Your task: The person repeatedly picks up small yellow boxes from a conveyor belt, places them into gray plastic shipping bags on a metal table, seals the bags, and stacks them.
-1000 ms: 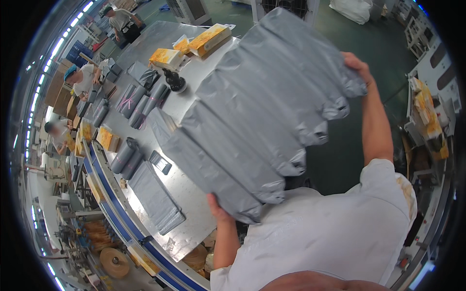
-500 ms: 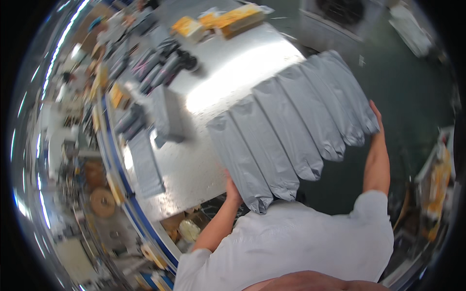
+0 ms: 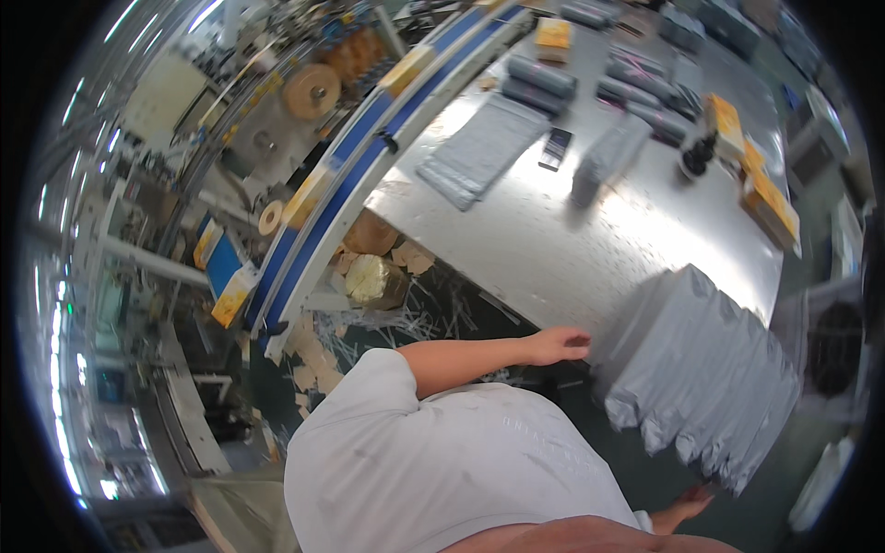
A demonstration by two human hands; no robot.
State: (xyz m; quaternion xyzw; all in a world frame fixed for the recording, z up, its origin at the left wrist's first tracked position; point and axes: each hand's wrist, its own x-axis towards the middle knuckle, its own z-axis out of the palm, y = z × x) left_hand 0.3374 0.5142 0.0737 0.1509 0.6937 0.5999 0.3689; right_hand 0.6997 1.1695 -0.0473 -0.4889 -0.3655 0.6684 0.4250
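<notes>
A row of several grey plastic-wrapped parcels (image 3: 705, 359), packed side by side, sits at the near right corner of the metal table (image 3: 516, 244), its near ends reaching past the edge. My left hand (image 3: 560, 346) is at the row's left end with fingers stretched toward it; whether they touch the wrap, I cannot tell. Below the row's near right end is my right hand (image 3: 690, 505), fingers extended and apart, close to the wrapping. Part of that hand lies behind my shirt.
Flat grey bags (image 3: 484, 152), a phone (image 3: 555, 149), a standing grey parcel (image 3: 608, 158) and a black tape dispenser (image 3: 698, 158) lie on the table. Yellow-and-white packs (image 3: 767, 207) are at its far right. A blue-edged conveyor (image 3: 341, 194) runs along the left; paper scraps (image 3: 318, 355) litter the floor.
My view has swung round, so the table now appears farther right. The parcel row, earlier held between both hands, is at the table's corner, and my left hand's fingers have straightened.
</notes>
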